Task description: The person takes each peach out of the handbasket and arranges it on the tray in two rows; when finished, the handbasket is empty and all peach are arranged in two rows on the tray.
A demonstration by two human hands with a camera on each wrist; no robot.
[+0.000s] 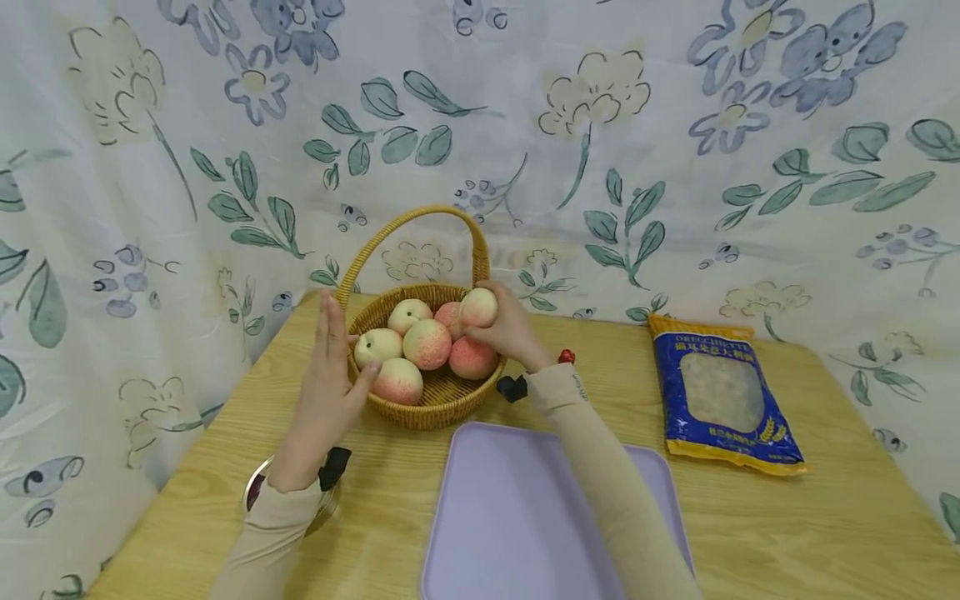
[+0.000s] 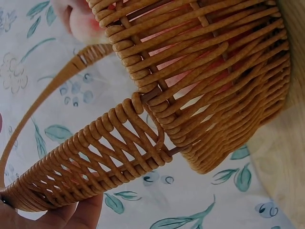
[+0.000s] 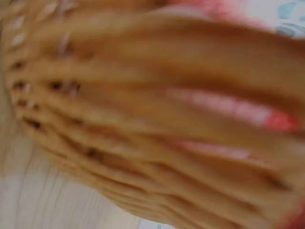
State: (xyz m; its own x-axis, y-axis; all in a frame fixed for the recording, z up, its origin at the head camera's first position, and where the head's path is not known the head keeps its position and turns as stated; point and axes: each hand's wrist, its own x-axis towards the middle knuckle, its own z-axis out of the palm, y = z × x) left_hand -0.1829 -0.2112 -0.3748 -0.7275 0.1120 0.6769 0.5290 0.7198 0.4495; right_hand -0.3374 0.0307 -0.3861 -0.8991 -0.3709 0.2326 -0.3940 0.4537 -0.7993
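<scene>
A woven wicker basket (image 1: 420, 417) with a tall arched handle (image 1: 427, 210) holds several peaches (image 1: 427, 344), cream-coloured with a pink-red blush. My right hand (image 1: 513, 329) grips a pale peach (image 1: 478, 308) at the basket's right side, above a redder one. At the left side my left hand (image 1: 330, 392) stands beside the rim, fingers straight and pointing up, thumb in front of the nearest peaches. In the left wrist view, fingertips (image 2: 86, 212) show behind the foot of the handle (image 2: 95, 148). The right wrist view is filled by the blurred basket wall (image 3: 143, 105).
A lilac tray (image 1: 510, 508) lies in front of the basket, partly under my right forearm. To the right lies a blue and yellow pasta bag (image 1: 723, 396). A round bowl (image 1: 255, 483) is mostly hidden behind my left wrist. A small red object (image 1: 566, 357) sits beyond my right wrist.
</scene>
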